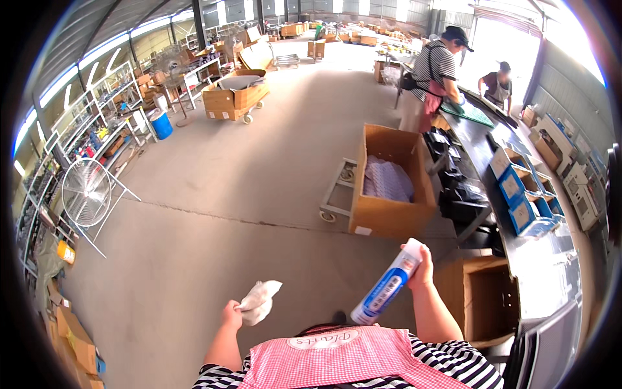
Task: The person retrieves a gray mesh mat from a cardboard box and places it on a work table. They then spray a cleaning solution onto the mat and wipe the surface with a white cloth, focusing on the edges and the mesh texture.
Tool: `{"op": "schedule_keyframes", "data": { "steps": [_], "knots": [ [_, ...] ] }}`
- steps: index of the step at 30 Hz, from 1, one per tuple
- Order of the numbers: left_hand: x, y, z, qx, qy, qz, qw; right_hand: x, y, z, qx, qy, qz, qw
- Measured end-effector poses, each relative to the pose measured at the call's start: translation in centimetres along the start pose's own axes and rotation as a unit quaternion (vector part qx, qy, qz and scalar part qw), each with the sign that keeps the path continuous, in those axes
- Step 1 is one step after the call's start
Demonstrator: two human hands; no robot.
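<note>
Can (387, 287) tilted in the right hand (424, 267) — gripped near its pale upper end, lower end near the apron (324, 356). Cloth (259, 302) pinched by one end in the left hand (232, 314), loose folds sticking out, well apart from the can. Best to hold the can firmly, upper end turned away from the body, and gather in the loose cloth. Hard to make out: right fingertips behind the can, inner folds of the cloth.

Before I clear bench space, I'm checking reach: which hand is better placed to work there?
Likely the right hand, holding the can: it's nearer the bench than the left hand, holding the cloth.
</note>
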State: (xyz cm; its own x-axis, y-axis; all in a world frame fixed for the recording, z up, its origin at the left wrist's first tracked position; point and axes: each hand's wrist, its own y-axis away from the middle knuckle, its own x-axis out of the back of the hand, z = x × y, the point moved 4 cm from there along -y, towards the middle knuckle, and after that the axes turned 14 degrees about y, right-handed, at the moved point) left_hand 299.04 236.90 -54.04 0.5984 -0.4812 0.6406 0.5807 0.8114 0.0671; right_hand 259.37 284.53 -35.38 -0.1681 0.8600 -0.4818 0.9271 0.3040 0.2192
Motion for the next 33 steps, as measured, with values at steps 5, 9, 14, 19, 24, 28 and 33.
{"op": "schedule_keyframes", "data": {
  "steps": [5,9,14,19,24,28,33],
  "knots": [
    [1.2,-8.8,4.6,0.016,-0.019,0.030,0.999,-7.1,-12.2,0.6,-0.005,-0.023,-0.125,0.992],
    [7.1,-12.3,-0.2,0.116,-0.110,0.074,0.984,-16.4,-24.5,4.0,-0.071,-0.056,-0.207,0.974],
    [12.6,-11.9,-3.4,0.299,-0.034,0.210,0.930,-27.5,-35.1,8.4,-0.207,-0.031,-0.316,0.925],
    [11.9,-17.5,-2.8,0.411,-0.058,0.204,0.886,-33.0,-42.9,13.4,-0.221,0.037,-0.440,0.870],
    [10.1,-36.2,-4.6,0.405,-0.110,0.073,0.905,-37.6,-53.5,11.1,-0.151,0.031,-0.305,0.940],
    [8.5,-62.8,-2.6,0.184,-0.295,-0.063,0.936,-41.2,-62.2,4.6,0.003,0.100,-0.231,0.968],
    [0.0,-93.2,15.0,-0.028,-0.003,-0.003,1.000,-42.0,-68.6,-0.8,0.102,0.201,-0.099,0.969]
  ]
}}
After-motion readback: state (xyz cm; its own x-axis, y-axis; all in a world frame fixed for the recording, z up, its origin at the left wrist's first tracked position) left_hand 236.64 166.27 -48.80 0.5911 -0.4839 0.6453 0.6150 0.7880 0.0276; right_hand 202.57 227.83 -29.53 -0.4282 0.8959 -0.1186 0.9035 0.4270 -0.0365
